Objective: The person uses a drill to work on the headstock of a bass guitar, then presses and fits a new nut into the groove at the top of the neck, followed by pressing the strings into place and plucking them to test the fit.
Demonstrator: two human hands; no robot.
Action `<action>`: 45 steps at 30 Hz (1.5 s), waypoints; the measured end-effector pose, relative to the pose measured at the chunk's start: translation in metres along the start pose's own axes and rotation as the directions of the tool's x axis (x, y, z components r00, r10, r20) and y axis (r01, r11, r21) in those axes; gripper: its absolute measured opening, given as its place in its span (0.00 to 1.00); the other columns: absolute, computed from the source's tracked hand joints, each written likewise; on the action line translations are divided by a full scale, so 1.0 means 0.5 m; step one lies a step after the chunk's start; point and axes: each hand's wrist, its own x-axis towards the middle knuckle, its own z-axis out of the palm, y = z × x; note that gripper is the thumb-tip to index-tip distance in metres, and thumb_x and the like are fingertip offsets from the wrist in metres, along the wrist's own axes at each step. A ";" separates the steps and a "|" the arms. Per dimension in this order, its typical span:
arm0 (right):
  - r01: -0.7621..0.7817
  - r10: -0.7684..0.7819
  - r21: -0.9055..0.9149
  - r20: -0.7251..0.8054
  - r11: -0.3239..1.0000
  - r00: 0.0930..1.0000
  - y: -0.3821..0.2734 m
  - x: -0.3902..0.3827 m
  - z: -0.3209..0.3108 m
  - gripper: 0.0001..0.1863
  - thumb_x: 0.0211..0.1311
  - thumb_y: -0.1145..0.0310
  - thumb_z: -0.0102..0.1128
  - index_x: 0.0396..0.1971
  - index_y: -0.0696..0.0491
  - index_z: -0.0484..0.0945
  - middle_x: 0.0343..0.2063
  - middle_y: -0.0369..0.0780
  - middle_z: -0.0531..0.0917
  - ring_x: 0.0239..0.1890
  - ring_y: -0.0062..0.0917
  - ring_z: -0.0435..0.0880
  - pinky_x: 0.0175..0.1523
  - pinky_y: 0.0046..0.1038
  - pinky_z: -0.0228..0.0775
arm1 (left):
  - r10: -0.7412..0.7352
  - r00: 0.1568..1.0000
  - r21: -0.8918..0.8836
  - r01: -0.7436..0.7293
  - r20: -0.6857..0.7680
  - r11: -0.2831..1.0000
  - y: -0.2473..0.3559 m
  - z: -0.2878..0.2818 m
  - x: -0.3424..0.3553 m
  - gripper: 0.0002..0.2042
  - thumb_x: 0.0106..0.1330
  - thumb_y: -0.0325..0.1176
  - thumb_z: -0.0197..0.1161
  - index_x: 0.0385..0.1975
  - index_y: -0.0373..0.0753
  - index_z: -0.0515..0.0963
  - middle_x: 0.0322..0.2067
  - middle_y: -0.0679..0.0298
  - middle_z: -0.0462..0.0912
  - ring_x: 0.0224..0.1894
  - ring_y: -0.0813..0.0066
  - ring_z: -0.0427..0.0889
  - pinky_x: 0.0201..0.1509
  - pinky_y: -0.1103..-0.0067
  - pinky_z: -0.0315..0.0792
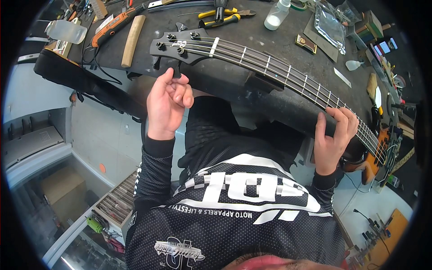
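Note:
A four-string bass guitar (pixel 285 72) lies across the front of the dark workbench (pixel 112 63), its black headstock (pixel 166 47) at left and orange-brown body (pixel 372 166) at right. My left hand (pixel 168 99) is below the headstock, fingers curled and thumb raised, pinching a black tuning key (pixel 177 67). My right hand (pixel 334 137) grips the neck toward the right, fingertips over the strings and thumb along the near side. A dark block (pixel 265 83) sits under the middle of the neck.
An orange power tool (pixel 114 27), a wooden stick (pixel 132 41), yellow-handled pliers (pixel 225 20), a white-filled bottle (pixel 274 20) and a silver packet (pixel 328 29) lie behind the bass. A black padded case (pixel 90 85) is at left. A drawer unit (pixel 114 202) stands at lower left.

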 end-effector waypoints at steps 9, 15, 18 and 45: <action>0.020 -0.021 0.021 0.025 1.000 0.999 -0.005 0.018 0.001 0.16 0.65 0.77 0.79 0.50 0.48 0.89 0.50 0.39 0.83 0.56 0.38 0.79 0.70 0.42 0.65 | 0.726 0.564 0.916 -0.171 0.394 -0.364 0.060 -0.069 0.026 0.07 0.80 0.31 0.72 0.47 0.34 0.84 0.32 0.62 0.85 0.29 0.71 0.87 0.36 0.72 0.80; 0.005 -0.005 0.015 0.030 1.000 1.000 -0.008 0.018 -0.001 0.13 0.65 0.77 0.80 0.47 0.49 0.89 0.48 0.39 0.83 0.56 0.38 0.80 0.70 0.42 0.66 | 0.633 0.634 0.896 -0.307 0.444 -0.320 0.055 -0.046 0.026 0.06 0.80 0.31 0.70 0.44 0.34 0.84 0.31 0.64 0.84 0.25 0.70 0.86 0.34 0.72 0.80; 0.011 -0.011 0.005 0.026 1.000 1.000 -0.006 0.016 -0.002 0.13 0.66 0.77 0.80 0.48 0.50 0.88 0.49 0.39 0.84 0.57 0.39 0.80 0.71 0.42 0.65 | 0.501 0.865 0.798 -0.284 -0.025 0.531 0.050 -0.065 0.039 0.09 0.85 0.34 0.64 0.45 0.34 0.83 0.31 0.64 0.84 0.24 0.71 0.83 0.33 0.74 0.79; 0.004 -0.006 0.059 0.030 0.998 1.000 -0.004 0.021 -0.001 0.20 0.65 0.79 0.79 0.54 0.51 0.85 0.45 0.37 0.85 0.47 0.30 0.82 0.64 0.37 0.67 | 0.672 0.733 0.948 -0.279 0.107 0.154 0.050 -0.059 0.032 0.13 0.89 0.37 0.64 0.44 0.34 0.85 0.34 0.67 0.84 0.31 0.80 0.82 0.37 0.80 0.75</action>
